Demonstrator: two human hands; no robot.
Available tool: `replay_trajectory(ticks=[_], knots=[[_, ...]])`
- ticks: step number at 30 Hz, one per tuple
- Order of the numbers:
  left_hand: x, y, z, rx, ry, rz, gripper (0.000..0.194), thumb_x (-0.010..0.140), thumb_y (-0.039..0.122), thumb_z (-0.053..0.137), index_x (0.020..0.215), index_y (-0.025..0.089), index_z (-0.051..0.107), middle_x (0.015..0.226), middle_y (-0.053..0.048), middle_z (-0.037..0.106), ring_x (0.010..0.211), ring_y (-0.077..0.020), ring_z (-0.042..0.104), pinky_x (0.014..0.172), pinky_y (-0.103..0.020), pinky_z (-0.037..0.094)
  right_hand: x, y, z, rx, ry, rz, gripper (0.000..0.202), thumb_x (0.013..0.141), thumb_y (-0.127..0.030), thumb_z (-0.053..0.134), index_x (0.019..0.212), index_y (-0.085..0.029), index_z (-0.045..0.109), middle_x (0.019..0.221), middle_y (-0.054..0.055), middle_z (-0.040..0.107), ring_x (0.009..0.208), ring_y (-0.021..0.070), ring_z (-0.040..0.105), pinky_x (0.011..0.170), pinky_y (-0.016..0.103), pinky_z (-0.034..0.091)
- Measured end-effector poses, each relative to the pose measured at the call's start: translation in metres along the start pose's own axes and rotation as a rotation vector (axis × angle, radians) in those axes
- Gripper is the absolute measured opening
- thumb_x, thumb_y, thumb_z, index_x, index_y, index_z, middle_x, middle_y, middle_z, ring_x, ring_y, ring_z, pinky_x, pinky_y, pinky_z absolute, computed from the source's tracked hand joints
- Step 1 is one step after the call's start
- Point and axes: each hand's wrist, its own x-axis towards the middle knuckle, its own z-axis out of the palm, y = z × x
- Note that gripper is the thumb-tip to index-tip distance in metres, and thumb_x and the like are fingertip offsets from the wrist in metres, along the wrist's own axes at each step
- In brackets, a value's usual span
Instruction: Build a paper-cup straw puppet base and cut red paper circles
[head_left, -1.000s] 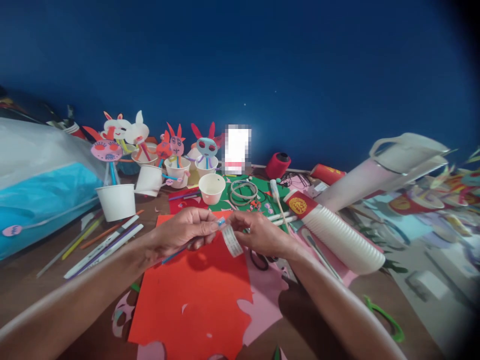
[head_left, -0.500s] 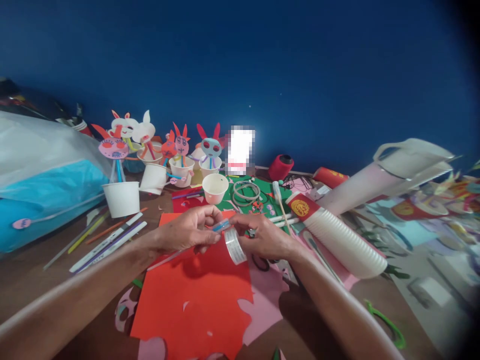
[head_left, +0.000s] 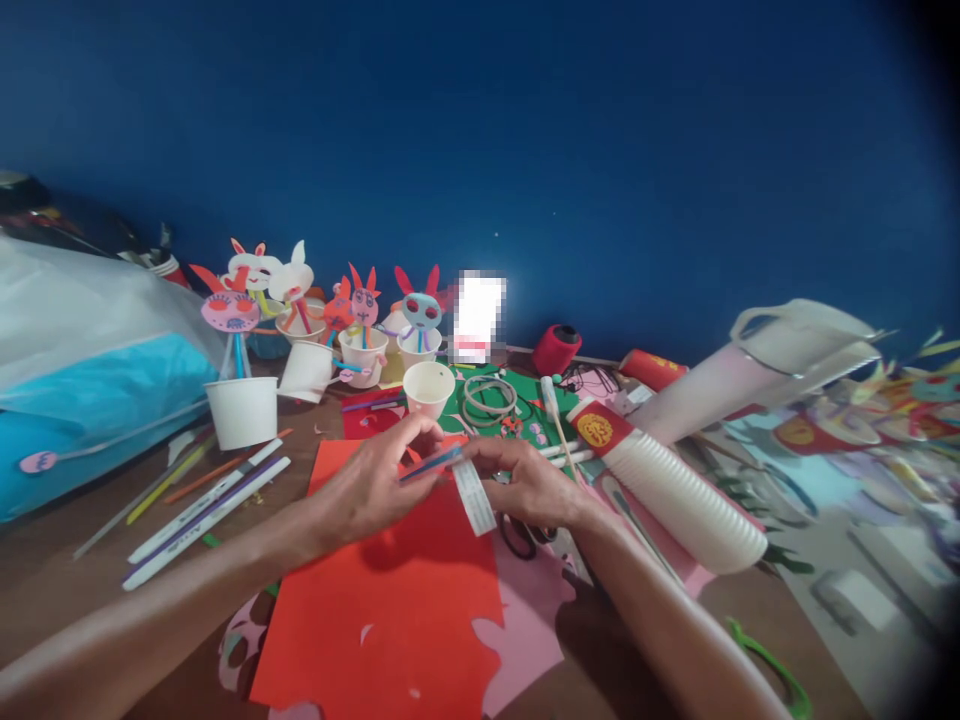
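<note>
Left hand is turned inward over the red-orange sheet, thumb and forefinger curled about a thin blue stick. The stick slants across the front of these fingers, rising toward the right hand, and its upper end lies at that hand's fingertips; whether they touch it cannot be told. Right hand is bent at the knuckles, thumb and fingers pinching a roll of tape, its pale printed band hanging below the fingertips, just right of the stick. Gap between the 2 hands is small; both are held above the sheet's far edge. Beyond them, 1 white paper cup stands upright near a coiled grey cable. Scissors with dark handles lie partly hidden below the right hand, on pink paper with a ragged outline. Farther right, a long stack of paper cups lies on its side. On the left, 2 white pens lie slantwise with a purple strip between them; beyond these stands a white cup bearing a pink paper face.
</note>
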Motion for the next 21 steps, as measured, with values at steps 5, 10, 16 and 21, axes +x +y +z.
replay_trajectory(ticks=[5,10,16,21], knots=[[-0.004,-0.007,0.007,0.178,0.093,0.184,0.012,0.085,0.023,0.047,0.095,0.018,0.053,0.091,-0.004,0.061,0.083,-0.0158,0.057,0.074,-0.029,0.043,0.000,0.001,0.001,0.034,0.010,-0.015,0.026,0.075,-0.005,0.050,0.095,-0.018,0.058,0.076,-0.002,0.057,0.064,0.0096,0.050,0.062,0.022,0.041],[-0.004,-0.010,0.005,0.184,0.065,0.234,0.017,0.087,0.019,0.046,0.102,0.017,0.055,0.094,-0.005,0.062,0.085,-0.0145,0.058,0.075,-0.026,0.044,0.001,0.000,0.000,-0.034,0.038,-0.023,0.022,0.073,-0.006,0.050,0.090,-0.017,0.059,0.074,-0.002,0.055,0.063,0.0090,0.048,0.062,0.021,0.040],[-0.005,-0.011,0.007,0.135,0.044,0.208,0.018,0.088,0.018,0.044,0.099,0.017,0.058,0.090,-0.004,0.062,0.083,-0.0136,0.057,0.072,-0.025,0.043,0.001,-0.003,0.000,-0.043,0.044,0.006,0.019,0.072,-0.006,0.049,0.086,-0.016,0.059,0.070,-0.003,0.053,0.062,0.0087,0.048,0.060,0.019,0.039],[-0.005,-0.010,0.007,0.123,0.033,0.134,0.018,0.088,0.022,0.044,0.093,0.017,0.060,0.087,-0.004,0.063,0.079,-0.0147,0.058,0.070,-0.026,0.043,0.001,-0.003,0.001,-0.039,0.063,0.023,0.021,0.071,-0.005,0.048,0.084,-0.015,0.060,0.067,-0.004,0.054,0.060,0.0079,0.048,0.057,0.018,0.038]])
